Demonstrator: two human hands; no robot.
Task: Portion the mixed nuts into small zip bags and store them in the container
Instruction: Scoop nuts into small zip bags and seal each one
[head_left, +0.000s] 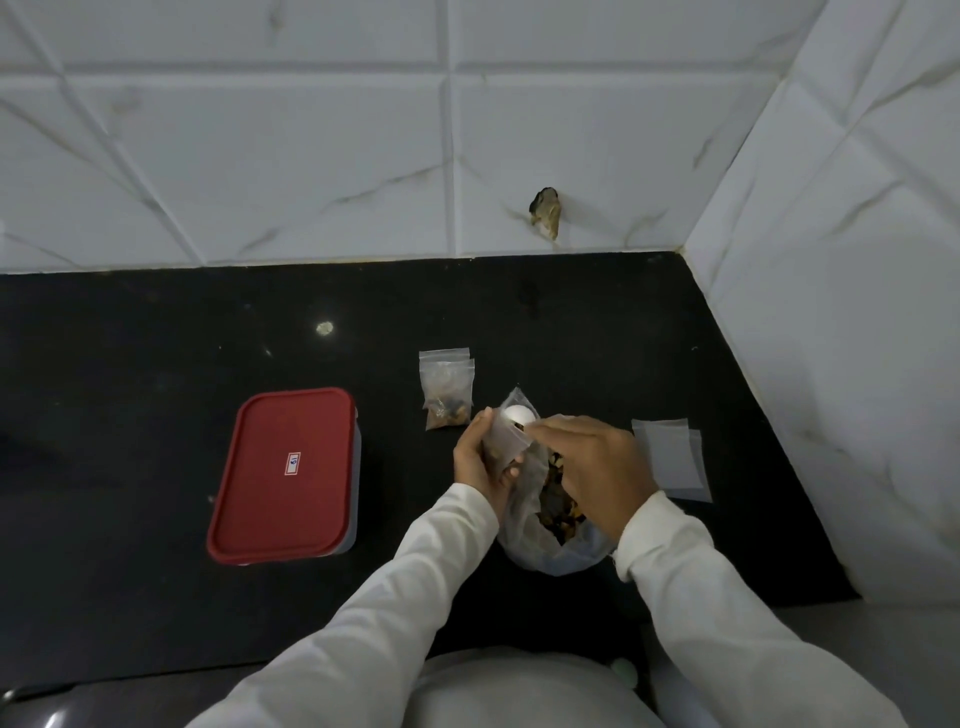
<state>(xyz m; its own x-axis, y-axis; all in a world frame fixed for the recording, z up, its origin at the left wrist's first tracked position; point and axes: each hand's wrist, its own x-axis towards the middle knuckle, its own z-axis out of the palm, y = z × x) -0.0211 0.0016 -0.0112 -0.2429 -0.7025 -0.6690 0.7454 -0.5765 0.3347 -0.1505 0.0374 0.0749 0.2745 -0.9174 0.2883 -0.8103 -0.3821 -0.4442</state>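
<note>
I'm mid-fill on a small zip bag: my left hand is clamped around it, over the big nut bag. My right hand is pinched at its mouth, probably dropping nuts in. Next I'd seal it. Filled bags lie just beyond; the red-lidded container sits left, closed.

Two arms in white sleeves are reaching forward. The left hand is curling its fingers closed around something small, while the right hand is hovering palm-down, fingers pinched together toward the left.
</note>
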